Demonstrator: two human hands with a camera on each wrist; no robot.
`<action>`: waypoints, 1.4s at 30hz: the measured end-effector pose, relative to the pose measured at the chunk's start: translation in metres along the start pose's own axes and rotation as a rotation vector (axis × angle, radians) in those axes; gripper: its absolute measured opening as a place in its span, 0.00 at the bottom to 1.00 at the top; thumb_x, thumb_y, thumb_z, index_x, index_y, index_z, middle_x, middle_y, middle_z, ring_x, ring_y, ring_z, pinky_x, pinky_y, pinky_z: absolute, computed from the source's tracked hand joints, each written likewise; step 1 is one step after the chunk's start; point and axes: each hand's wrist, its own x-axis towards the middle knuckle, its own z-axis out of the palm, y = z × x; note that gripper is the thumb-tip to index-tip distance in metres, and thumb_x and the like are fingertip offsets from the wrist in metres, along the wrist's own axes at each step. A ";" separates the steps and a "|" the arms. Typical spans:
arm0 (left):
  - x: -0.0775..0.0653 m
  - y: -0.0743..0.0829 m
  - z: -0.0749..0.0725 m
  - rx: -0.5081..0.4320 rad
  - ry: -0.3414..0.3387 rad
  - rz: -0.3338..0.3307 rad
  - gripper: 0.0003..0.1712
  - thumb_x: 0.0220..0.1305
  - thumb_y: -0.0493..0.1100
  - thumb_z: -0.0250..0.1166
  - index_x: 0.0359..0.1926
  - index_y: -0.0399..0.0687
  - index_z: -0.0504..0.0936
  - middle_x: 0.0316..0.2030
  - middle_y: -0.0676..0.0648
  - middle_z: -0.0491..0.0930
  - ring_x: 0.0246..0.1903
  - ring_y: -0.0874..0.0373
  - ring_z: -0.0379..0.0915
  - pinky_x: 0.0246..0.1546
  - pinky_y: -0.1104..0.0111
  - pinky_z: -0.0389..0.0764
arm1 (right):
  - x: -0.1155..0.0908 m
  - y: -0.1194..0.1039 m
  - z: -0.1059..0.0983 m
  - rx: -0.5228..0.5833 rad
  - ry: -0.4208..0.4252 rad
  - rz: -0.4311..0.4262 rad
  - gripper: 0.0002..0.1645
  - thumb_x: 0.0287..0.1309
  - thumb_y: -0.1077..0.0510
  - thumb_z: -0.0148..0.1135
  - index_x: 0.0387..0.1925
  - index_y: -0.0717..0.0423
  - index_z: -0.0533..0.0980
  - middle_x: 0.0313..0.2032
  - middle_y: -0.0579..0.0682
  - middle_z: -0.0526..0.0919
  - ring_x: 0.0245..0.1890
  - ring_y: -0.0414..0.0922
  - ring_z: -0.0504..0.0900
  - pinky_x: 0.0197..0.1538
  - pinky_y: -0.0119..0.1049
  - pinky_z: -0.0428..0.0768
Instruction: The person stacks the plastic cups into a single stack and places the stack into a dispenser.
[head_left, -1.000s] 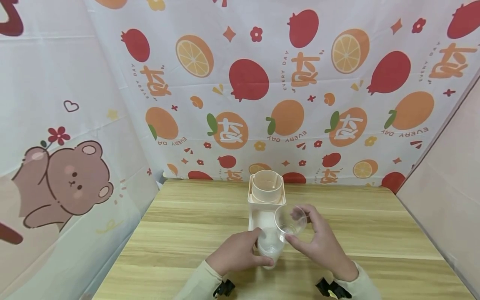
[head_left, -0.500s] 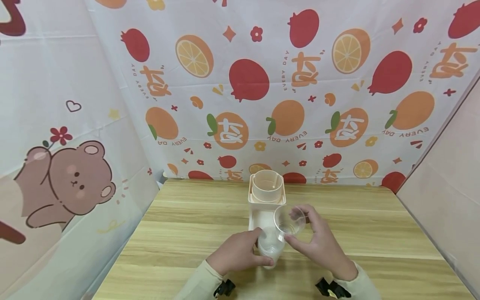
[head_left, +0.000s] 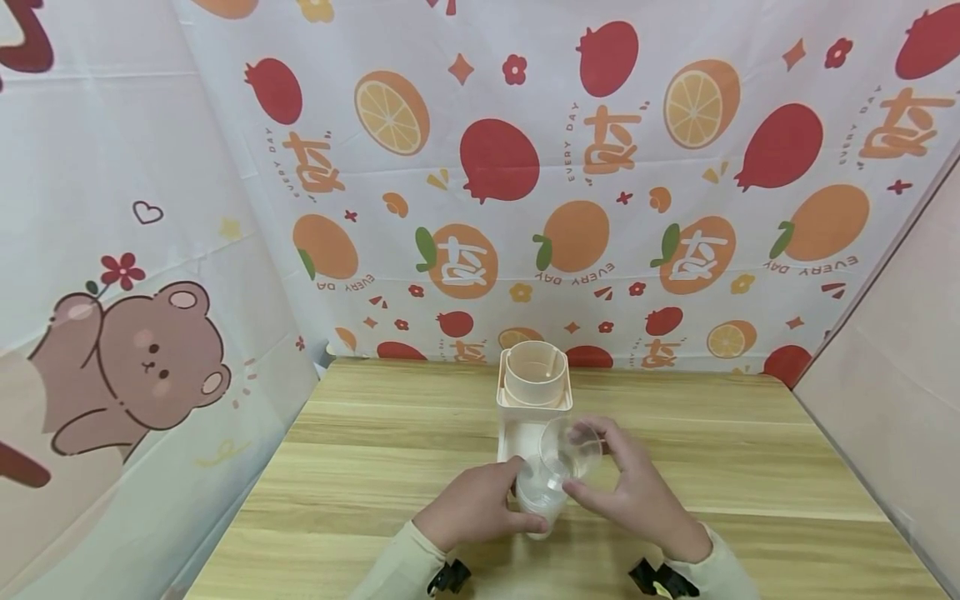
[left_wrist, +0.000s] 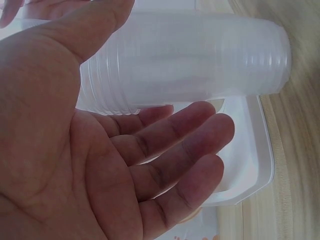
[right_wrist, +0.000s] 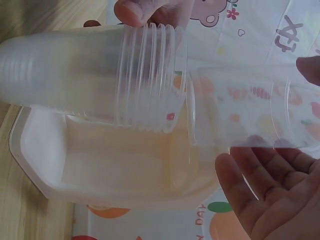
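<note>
Between the thumb and fingers of my left hand (head_left: pixel 480 504) is a stack of clear plastic cups (left_wrist: pixel 190 60), its ridged rims toward the other hand. The thumb lies over the stack and the fingers pass under it. My right hand (head_left: pixel 637 483) holds a single clear plastic cup (right_wrist: pixel 240 105) by its sides, thumb on one side and fingers on the other. The single cup's base end is right at the mouth of the stack, and the two overlap in the head view. Behind them stands a cream plastic holder (head_left: pixel 534 387) with a round ring at its top.
The hands work over a wood-grain table (head_left: pixel 375 467). A fruit-print cloth (head_left: pixel 450 108) hangs at the table's back edge, and a cloth with a bear print (head_left: pixel 153 358) hangs on the left. A plain pale cloth (head_left: pixel 900 375) is on the right.
My right hand has brought the single cup slightly left and down, closer over the mouth of the stack. The left hand and its stack have hardly moved.
</note>
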 end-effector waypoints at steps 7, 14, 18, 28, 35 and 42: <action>0.000 0.001 0.000 -0.001 -0.003 -0.003 0.33 0.51 0.71 0.75 0.47 0.59 0.75 0.29 0.62 0.79 0.26 0.70 0.72 0.29 0.71 0.74 | -0.001 0.000 0.002 0.002 -0.046 -0.031 0.41 0.54 0.55 0.80 0.66 0.45 0.69 0.58 0.42 0.81 0.57 0.42 0.80 0.55 0.38 0.81; 0.000 0.001 0.000 -0.006 0.003 -0.002 0.33 0.51 0.71 0.75 0.48 0.59 0.76 0.29 0.62 0.79 0.26 0.70 0.72 0.29 0.71 0.74 | 0.000 0.003 0.005 0.016 -0.070 -0.072 0.40 0.55 0.57 0.79 0.66 0.48 0.69 0.57 0.45 0.81 0.56 0.43 0.80 0.56 0.38 0.81; 0.000 0.001 0.000 0.008 0.008 -0.005 0.33 0.51 0.71 0.75 0.47 0.59 0.76 0.29 0.61 0.80 0.26 0.70 0.72 0.29 0.71 0.74 | 0.000 0.003 0.006 0.022 -0.089 -0.091 0.40 0.55 0.58 0.79 0.66 0.49 0.69 0.58 0.47 0.80 0.57 0.44 0.80 0.56 0.38 0.82; 0.001 0.000 0.000 0.013 0.009 0.005 0.32 0.51 0.70 0.76 0.46 0.59 0.75 0.29 0.62 0.78 0.26 0.70 0.72 0.29 0.72 0.73 | 0.001 0.002 0.007 0.004 -0.110 -0.096 0.40 0.58 0.54 0.78 0.68 0.45 0.68 0.59 0.43 0.80 0.56 0.43 0.81 0.56 0.40 0.82; 0.001 0.000 -0.001 0.010 0.003 0.004 0.32 0.51 0.71 0.75 0.45 0.58 0.74 0.29 0.61 0.79 0.25 0.69 0.71 0.28 0.72 0.73 | 0.001 0.002 0.007 -0.020 -0.125 -0.064 0.38 0.60 0.51 0.76 0.67 0.42 0.69 0.59 0.39 0.80 0.55 0.43 0.81 0.57 0.41 0.81; 0.002 0.001 -0.003 0.003 0.001 0.003 0.32 0.51 0.70 0.76 0.45 0.58 0.75 0.29 0.61 0.80 0.26 0.70 0.72 0.29 0.72 0.74 | 0.001 0.004 0.006 -0.022 -0.166 0.007 0.37 0.59 0.47 0.76 0.67 0.45 0.69 0.60 0.41 0.80 0.55 0.49 0.83 0.57 0.49 0.81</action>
